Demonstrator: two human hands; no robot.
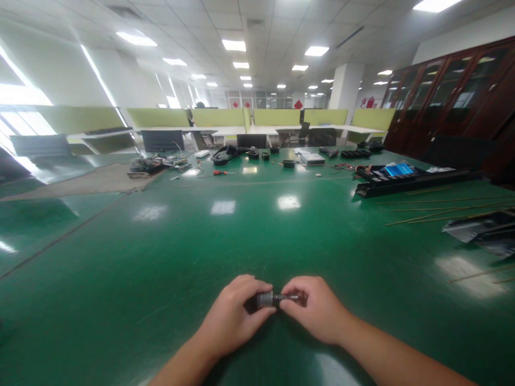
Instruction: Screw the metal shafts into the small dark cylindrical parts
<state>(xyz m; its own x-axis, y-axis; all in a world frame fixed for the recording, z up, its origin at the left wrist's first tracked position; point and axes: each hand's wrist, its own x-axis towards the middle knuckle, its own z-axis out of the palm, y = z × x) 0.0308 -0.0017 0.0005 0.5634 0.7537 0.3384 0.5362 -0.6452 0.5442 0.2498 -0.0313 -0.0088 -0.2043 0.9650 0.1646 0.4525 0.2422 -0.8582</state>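
Low over the near part of the green table (249,236), my left hand (237,311) is closed around a small grey metal cylinder (265,299), which looks like a small motor. A thin dark shaft (278,297) sticks out of its right end. My right hand (316,308) pinches the far end of that shaft between thumb and fingers. Cylinder and shaft lie level, in one line from left to right. My left palm and fingers hide the cylinder's left end, and blur keeps the finer parts at my right fingertips from showing.
Across the table's far side lie a red screwdriver (223,172), a heap of parts (148,165) and several small black boxes. At the right are a long black channel (402,182), thin brass-coloured rods (438,209) and metal brackets (483,228). Desks with green partitions (277,117) stand beyond.
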